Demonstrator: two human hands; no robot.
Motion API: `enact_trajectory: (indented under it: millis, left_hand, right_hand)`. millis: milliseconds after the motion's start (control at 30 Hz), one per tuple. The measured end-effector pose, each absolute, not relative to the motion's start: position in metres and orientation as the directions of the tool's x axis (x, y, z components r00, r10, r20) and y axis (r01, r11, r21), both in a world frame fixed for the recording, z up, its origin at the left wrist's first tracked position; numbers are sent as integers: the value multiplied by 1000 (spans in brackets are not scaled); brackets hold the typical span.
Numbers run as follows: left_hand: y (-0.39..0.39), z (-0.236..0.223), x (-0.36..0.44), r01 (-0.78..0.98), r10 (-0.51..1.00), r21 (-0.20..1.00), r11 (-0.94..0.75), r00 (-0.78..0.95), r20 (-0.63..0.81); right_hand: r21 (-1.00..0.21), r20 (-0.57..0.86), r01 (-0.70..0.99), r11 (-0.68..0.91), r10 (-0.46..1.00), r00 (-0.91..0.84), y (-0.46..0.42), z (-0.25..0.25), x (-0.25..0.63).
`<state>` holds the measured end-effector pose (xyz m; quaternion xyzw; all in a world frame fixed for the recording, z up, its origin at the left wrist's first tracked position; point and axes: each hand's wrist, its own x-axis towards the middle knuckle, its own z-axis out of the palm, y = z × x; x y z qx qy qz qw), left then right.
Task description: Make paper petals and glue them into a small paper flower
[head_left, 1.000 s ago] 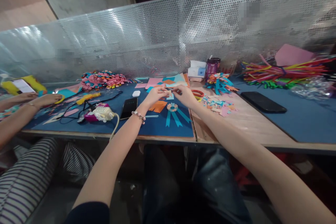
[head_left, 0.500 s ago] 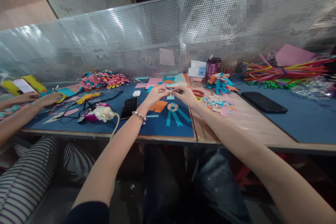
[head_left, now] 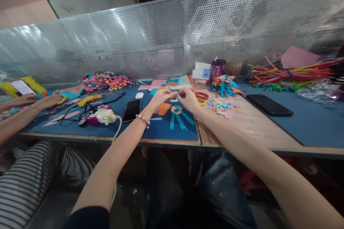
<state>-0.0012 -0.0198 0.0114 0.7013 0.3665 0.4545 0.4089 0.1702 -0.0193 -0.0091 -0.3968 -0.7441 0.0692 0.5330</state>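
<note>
Both my hands meet above the blue mat (head_left: 150, 128). My left hand (head_left: 159, 98) and my right hand (head_left: 188, 99) are closed in a pinch on a small pale piece of paper (head_left: 175, 95) held between their fingertips. Just below them lies a teal paper rosette with two ribbon tails (head_left: 177, 116). An orange paper square (head_left: 163, 108) lies under my left hand. Red-handled scissors (head_left: 201, 96) rest right of my right hand.
A black phone (head_left: 132, 110), a glue gun (head_left: 103, 115) with its cord, and a heap of paper flowers (head_left: 104, 80) lie to the left. Paper scraps (head_left: 224, 107), a second phone (head_left: 269, 105) and coloured strips (head_left: 290, 73) lie to the right. Another person's hands (head_left: 48, 101) work at far left.
My hands have drawn a little closer together around the small paper piece. The other person's hand at far left has shifted slightly.
</note>
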Motion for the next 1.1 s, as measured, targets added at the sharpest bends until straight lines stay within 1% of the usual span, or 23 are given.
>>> enact_trajectory:
  millis: [67, 167, 233, 300, 333, 400, 533, 667, 733, 833, 967, 1033, 1100]
  left_hand:
    - [-20, 10, 0, 125, 894, 917, -379, 307, 327]
    - [-21, 10, 0, 70, 905, 937, -342, 293, 308]
    - [-21, 10, 0, 27, 910, 948, -317, 289, 296]
    - [-21, 11, 0, -4, 914, 955, -297, 288, 286]
    - [-21, 11, 0, -13, 915, 956, -292, 289, 283]
    - [-21, 11, 0, -20, 912, 955, -295, 292, 287]
    - [-22, 11, 0, -29, 906, 951, -308, 295, 302]
    - [-20, 8, 1, -45, 914, 957, -286, 289, 286]
    - [-18, 7, 2, -60, 916, 960, -275, 286, 281]
    - [-16, 6, 2, -82, 918, 962, -259, 291, 271]
    - [-15, 7, 2, -100, 921, 962, -255, 280, 273]
    - [-16, 9, 2, -83, 920, 959, -273, 269, 285]
    - [-18, 11, 2, -35, 908, 947, -318, 275, 315]
  right_hand:
    - [-433, 773, 595, 677, 618, -141, -22, -9, 170]
    - [-234, 829, 705, 670, 516, -216, -26, -8, 170]
    - [-110, 843, 738, 665, 456, -286, -28, -8, 170]
    - [-34, 847, 751, 660, 418, -329, -28, -8, 169]
    - [-25, 851, 755, 656, 411, -328, -28, -8, 169]
    - [-54, 860, 758, 650, 416, -295, -28, -9, 168]
    - [-175, 851, 755, 632, 483, -207, -30, -9, 165]
    - [-266, 832, 718, 644, 529, -166, -31, -9, 164]
    - [-328, 821, 671, 665, 552, -146, -28, -9, 164]
    - [-465, 783, 566, 681, 614, -95, -24, -10, 164]
    - [-647, 691, 406, 646, 722, -47, -23, -9, 164]
    - [-696, 651, 353, 626, 757, -60, -25, -8, 165]
    - [-709, 635, 341, 618, 769, -74, -26, -6, 166]
